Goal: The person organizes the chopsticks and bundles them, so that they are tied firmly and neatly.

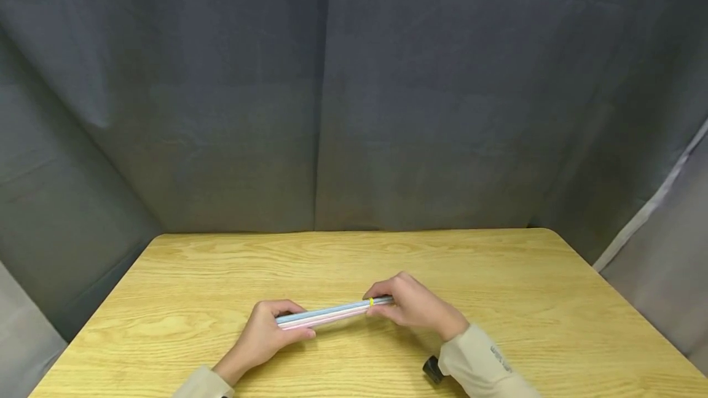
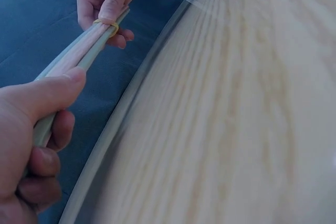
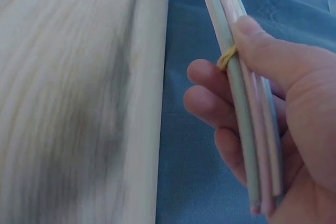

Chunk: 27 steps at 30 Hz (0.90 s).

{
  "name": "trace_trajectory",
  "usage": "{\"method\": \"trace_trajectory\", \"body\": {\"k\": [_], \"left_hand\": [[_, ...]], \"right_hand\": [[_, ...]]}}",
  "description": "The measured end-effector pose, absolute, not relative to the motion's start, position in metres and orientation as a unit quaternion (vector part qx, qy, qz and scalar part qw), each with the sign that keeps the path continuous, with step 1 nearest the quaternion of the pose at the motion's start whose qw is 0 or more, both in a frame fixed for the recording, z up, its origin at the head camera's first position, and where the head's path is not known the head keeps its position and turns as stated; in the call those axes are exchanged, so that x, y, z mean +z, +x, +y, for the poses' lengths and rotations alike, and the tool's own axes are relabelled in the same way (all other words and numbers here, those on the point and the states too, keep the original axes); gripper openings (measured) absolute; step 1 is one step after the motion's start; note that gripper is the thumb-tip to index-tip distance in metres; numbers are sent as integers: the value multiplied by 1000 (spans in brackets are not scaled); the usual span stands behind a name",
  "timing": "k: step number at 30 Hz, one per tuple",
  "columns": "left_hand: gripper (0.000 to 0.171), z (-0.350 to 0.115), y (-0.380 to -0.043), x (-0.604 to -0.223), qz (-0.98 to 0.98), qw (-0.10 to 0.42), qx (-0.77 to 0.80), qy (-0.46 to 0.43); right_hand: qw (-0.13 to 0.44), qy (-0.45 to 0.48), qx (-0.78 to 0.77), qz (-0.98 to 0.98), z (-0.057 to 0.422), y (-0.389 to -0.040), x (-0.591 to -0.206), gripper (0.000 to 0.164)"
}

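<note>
A bundle of long, thin pastel straws [image 1: 333, 312] in blue, white, pink and green is held above the wooden table, spanning both hands. A yellow rubber band [image 1: 371, 302] goes round the bundle near its right end. My left hand [image 1: 267, 331] grips the left end, thumb along the near side. With thumb and fingers my right hand [image 1: 412, 304] pinches the other end, right at the band. In the right wrist view the straws [image 3: 244, 108] run across the palm, and the thumb lies beside the rubber band [image 3: 227, 57]. The fingers partly hide the bundle's left end.
The wood-grain table [image 1: 343, 263] spreads beneath both hands. Beside the right sleeve is a small black cylindrical object [image 1: 433, 370], seemingly at the wrist. Dark grey curtains [image 1: 354, 109] hang behind the table and along both sides.
</note>
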<state>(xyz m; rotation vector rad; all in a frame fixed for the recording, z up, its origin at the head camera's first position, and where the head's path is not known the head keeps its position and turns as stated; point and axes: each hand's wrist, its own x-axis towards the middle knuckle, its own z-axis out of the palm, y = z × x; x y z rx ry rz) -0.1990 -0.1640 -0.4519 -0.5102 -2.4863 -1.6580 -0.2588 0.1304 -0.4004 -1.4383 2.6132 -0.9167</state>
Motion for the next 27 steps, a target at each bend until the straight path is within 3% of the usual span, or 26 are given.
{"method": "trace_trajectory", "body": {"k": [27], "left_hand": [[27,-157,-193,-452,-829,33,-524,-194]], "right_hand": [[53,-473,-287,831,115,-251,-411,19]]}}
